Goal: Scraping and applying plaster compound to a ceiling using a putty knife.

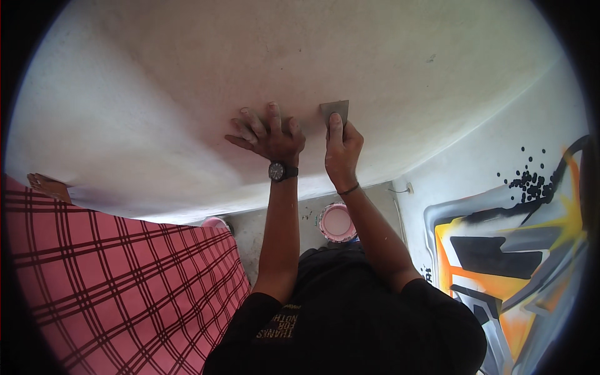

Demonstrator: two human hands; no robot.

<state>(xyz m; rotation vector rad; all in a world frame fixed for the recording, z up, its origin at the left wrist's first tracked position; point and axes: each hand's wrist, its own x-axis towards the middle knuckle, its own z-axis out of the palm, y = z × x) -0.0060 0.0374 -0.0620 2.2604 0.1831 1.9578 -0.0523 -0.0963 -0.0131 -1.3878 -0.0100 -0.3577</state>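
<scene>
A broad off-white plastered wall [387, 56] fills the upper part of the view. Against it my left hand [275, 140] rests with its fingers spread, pale dust or plaster on the fingertips and a black watch [279, 170] at the wrist. To its right, my right hand [342, 153] is closed round a small grey putty knife [335, 107], thumb on the near face of the blade. The blade's far edge is at the wall; whether it presses on the surface I cannot tell. A thin dark band circles my right wrist.
Below on the floor stands a pink-rimmed bucket [338, 222] with pale contents. Another pink container [215, 223] is partly hidden farther left. A pink surface with dark checked lines [125, 275] spans the lower left. A painted mural [506, 250] covers the right wall.
</scene>
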